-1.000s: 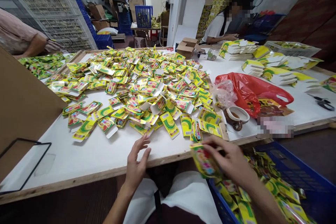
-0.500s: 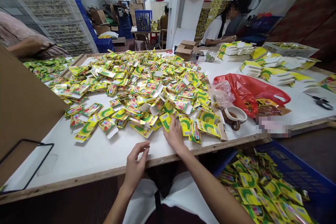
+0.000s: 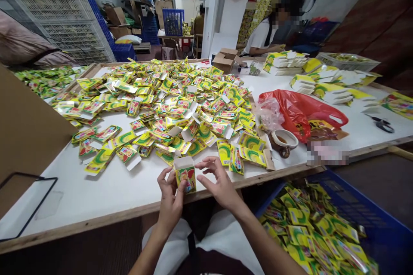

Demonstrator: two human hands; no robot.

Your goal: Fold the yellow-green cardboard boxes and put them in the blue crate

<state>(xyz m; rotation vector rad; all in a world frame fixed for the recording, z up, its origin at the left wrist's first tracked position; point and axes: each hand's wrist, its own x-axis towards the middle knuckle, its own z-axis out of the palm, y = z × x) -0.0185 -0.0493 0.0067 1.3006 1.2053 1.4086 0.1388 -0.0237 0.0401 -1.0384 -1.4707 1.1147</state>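
Observation:
Over the table's front edge, my left hand grips a small yellow-green carton by its left side, thumb on its printed front. The carton stands upright with its white top flap raised. Just right of it is my right hand, fingers spread and curved toward the carton; it appears to hold nothing. Beyond both hands lies a wide heap of similar small cartons, many with white end flaps sticking out. Several cartons lie close behind my right hand.
A brown cup with liquid stands right of the heap, by a red plastic bag. Scissors lie farther right. A blue crate of yellow packets sits below the table. Cardboard rises at left. A co-worker sits across.
My right hand has come back from the heap's near edge toward my left hand. A carton from there is now in my left hand, and the right hand's fingers are spread. The view shifted slightly.

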